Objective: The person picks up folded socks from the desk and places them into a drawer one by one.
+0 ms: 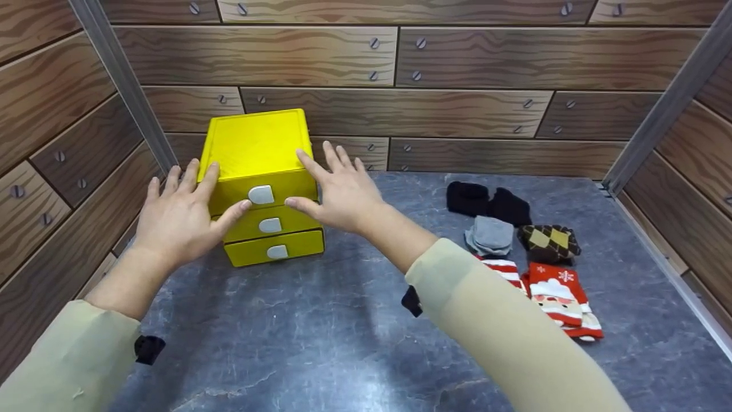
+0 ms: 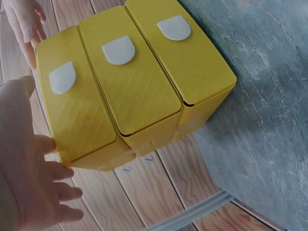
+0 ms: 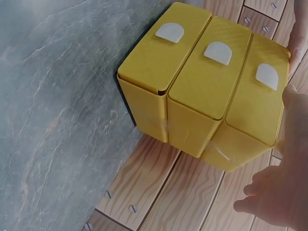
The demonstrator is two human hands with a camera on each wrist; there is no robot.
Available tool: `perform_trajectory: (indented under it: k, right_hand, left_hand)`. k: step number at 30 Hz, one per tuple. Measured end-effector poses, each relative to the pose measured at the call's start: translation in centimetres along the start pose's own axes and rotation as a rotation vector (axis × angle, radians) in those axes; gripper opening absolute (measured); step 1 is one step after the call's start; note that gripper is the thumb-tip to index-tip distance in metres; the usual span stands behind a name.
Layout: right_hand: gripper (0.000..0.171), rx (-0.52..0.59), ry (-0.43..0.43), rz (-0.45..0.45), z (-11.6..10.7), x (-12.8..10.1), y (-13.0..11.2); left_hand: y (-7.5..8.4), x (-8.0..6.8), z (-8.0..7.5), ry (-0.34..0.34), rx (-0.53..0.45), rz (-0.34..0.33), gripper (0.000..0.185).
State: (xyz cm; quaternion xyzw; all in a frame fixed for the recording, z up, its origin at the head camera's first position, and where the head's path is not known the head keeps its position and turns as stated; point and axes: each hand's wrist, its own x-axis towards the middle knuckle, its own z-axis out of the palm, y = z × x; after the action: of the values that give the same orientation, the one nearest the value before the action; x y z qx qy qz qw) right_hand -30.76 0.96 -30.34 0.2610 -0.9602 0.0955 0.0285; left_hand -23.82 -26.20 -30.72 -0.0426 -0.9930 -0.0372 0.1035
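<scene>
A small yellow three-drawer cabinet (image 1: 257,143) stands at the left rear of the tabletop in the head view, its drawers pushed in. Each drawer front bears a white half-round pull, such as the top pull (image 1: 261,194). My left hand (image 1: 180,217) is at the cabinet's upper left front edge, fingers spread and thumb pointing to the top pull. On the other side, my right hand (image 1: 347,191) has its fingers spread at the upper right front edge. The left wrist view shows the left fingertips right at the top drawer's edge (image 2: 77,120). Neither hand grips anything.
Several folded socks lie on the right: black socks (image 1: 468,198), grey socks (image 1: 492,234), argyle socks (image 1: 550,241), and red-and-white socks (image 1: 557,294) with a Santa pattern. Wood-patterned walls (image 1: 320,57) with metal corner posts enclose the grey marbled tabletop (image 1: 286,332).
</scene>
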Motion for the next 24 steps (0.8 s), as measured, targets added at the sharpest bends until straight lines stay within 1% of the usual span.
perform_trajectory:
  k: [11, 16, 24]
  right_hand:
    - [0.093, 0.002, -0.001, -0.009, 0.47, 0.40, -0.78]
    - [0.093, -0.005, 0.001, -0.009, 0.58, 0.39, -0.84]
    - [0.095, 0.007, 0.003, -0.010, 0.86, 0.37, -0.49]
  left_hand:
    - [-0.10, -0.11, 0.28, 0.026, -0.053, 0.005, 0.105]
    - [0.00, -0.16, 0.31, 0.047, -0.060, 0.012, 0.103]
    - [0.21, -0.16, 0.51, 0.060, -0.060, 0.020, 0.102]
